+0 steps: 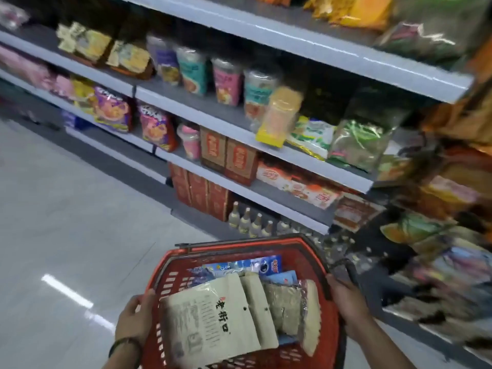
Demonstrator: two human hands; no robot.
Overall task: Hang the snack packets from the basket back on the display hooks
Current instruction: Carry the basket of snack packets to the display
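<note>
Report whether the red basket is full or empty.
Well filled, not empty: the red basket holds a pile of beige snack packets with blue packets behind them.

The beige packet (213, 318) in the basket (328, 328) appears to read 老街口; other print is blurred.
</note>
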